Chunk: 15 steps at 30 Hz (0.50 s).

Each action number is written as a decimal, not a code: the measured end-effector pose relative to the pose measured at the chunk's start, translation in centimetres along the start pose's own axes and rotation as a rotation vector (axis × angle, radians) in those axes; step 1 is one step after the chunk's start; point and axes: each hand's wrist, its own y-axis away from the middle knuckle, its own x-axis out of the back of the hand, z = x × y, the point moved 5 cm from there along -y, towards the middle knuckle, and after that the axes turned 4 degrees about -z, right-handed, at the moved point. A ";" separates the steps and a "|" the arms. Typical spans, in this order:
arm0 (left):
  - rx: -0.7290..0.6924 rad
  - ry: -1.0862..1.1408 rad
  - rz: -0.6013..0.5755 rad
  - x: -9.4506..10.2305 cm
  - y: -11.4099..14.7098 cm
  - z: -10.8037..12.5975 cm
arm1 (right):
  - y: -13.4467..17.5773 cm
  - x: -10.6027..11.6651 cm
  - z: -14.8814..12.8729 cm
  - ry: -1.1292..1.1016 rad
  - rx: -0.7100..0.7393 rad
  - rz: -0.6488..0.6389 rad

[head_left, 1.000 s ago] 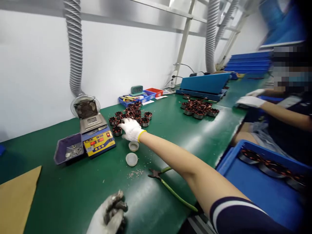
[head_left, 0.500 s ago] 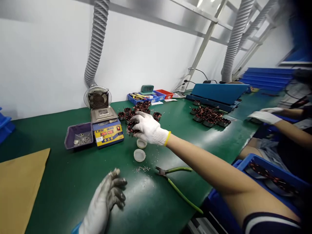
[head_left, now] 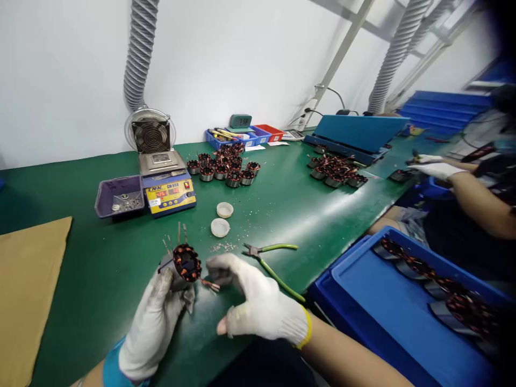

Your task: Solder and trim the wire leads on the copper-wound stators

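Observation:
A motor stator (head_left: 186, 263) with copper windings and several loose wire ends is gripped in my gloved left hand (head_left: 155, 312), tilted above the green bench. Just right of it, my gloved right hand (head_left: 258, 301) is empty, its fingers curved and thumb apart, close to the wire ends on the stator's right side. Diagonal cutters (head_left: 253, 251) with green handles lie spread on the bench beyond my right hand. Two small white round dishes (head_left: 220, 227) and scattered bits of wire (head_left: 223, 246) lie farther back. A cluster of more stators (head_left: 221, 171) stands behind them.
A yellow-blue soldering pot unit (head_left: 171, 193) stands at the back left beside a purple tray (head_left: 120, 199). Cardboard (head_left: 32, 285) lies at left. A blue bin (head_left: 387, 301) with stators is at right. Another stator group (head_left: 336, 172) and a co-worker's gloved hand (head_left: 437, 170) are farther right.
My right hand has come back from the stator cluster toward me. A stator is now in my left hand, which was empty and open before. The view has shifted.

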 end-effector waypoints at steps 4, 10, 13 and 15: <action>-0.179 -0.213 0.076 1.2 -0.4 0.9 | -0.3 -3.6 3.2 -0.741 -0.216 -0.127; -0.350 -0.444 0.070 2.5 -0.3 1.8 | -1.8 -5.4 3.4 -0.897 -0.232 -0.055; -0.355 -0.422 0.076 1.8 0.1 2.1 | -1.7 -3.7 1.8 -0.513 -0.094 0.012; -0.208 -0.338 0.095 0.9 0.3 1.7 | -1.2 -2.0 0.0 -0.189 0.111 0.062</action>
